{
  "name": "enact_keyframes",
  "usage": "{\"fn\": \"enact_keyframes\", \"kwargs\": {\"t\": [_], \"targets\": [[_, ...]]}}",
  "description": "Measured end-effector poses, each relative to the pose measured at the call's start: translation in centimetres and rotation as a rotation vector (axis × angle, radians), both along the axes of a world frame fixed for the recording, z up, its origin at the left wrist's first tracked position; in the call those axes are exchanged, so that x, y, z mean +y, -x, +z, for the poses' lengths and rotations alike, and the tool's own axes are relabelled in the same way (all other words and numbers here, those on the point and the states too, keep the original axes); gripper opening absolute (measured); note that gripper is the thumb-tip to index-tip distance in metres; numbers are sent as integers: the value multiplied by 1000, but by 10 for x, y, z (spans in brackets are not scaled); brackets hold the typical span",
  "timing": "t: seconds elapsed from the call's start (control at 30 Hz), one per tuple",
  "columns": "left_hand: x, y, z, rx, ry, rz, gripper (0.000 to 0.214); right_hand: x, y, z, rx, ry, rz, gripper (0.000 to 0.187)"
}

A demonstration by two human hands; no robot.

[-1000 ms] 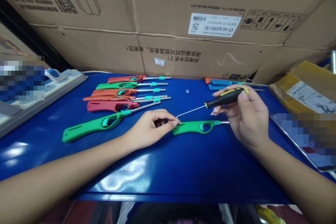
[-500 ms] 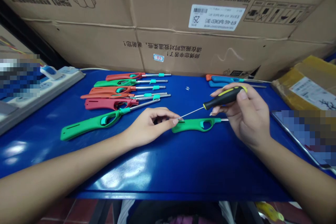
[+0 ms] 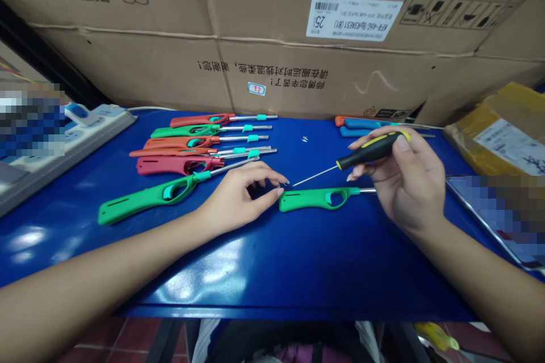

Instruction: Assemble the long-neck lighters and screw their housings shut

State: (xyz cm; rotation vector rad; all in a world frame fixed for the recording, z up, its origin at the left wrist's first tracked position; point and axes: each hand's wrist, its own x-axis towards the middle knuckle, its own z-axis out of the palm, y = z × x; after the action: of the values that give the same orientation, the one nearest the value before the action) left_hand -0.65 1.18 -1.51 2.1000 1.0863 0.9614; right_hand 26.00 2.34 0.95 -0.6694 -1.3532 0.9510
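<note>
My right hand (image 3: pixel 409 181) holds a screwdriver (image 3: pixel 370 150) with a black and yellow handle, its thin shaft slanting down to the left. The screwdriver's tip is just above the grip end of a green long-nosed lighter (image 3: pixel 302 199) that lies flat on the table. My left hand (image 3: pixel 238 193) is beside that end, thumb and fingertips drawn close together near the tip. Whatever is between them is too small to make out. Left of this hand lies another green lighter (image 3: pixel 145 198), below a row of red, green and orange lighters (image 3: pixel 179 165).
Behind the blue table (image 3: pixel 298 266) stands a large cardboard box (image 3: pixel 264 11). Blue and orange lighters (image 3: pixel 361 125) lie at the back right. A power strip (image 3: pixel 97 130) is at the left, a taped carton (image 3: pixel 506 130) and a tablet-like device (image 3: pixel 481 210) at the right. Tiny pale pieces (image 3: pixel 305 139) lie mid-table.
The screwdriver has moved slightly right and up, its tip drawing away from my left fingertips. My left fingers have lifted a little off the green lighter's end.
</note>
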Motion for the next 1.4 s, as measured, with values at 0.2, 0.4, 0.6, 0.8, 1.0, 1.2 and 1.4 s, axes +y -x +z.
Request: {"fn": "enact_keyframes", "kwargs": {"t": [0.2, 0.4, 0.6, 0.8, 1.0, 1.2, 1.4], "targets": [[7, 7, -4, 198, -184, -88, 32, 2, -1, -1, -76, 38, -26, 19], [8, 7, -7, 255, -219, -83, 32, -1, 4, -5, -172, 99, 12, 22], [8, 7, -5, 267, -191, -76, 30, 0, 3, -8, -191, 119, 32, 22], [7, 5, -4, 213, -170, -36, 25, -2, 3, -5, -157, 101, 15, 20], [3, 2, -1, 127, -138, -24, 23, -5, 2, -1, -102, 63, 22, 19], [-1, 0, 3, 35, -105, -21, 19, -5, 3, 3, -65, 85, 24, 19], [-3, -2, 3, -21, -88, -32, 9, -4, 4, 3, -35, 89, 32, 19]]}}
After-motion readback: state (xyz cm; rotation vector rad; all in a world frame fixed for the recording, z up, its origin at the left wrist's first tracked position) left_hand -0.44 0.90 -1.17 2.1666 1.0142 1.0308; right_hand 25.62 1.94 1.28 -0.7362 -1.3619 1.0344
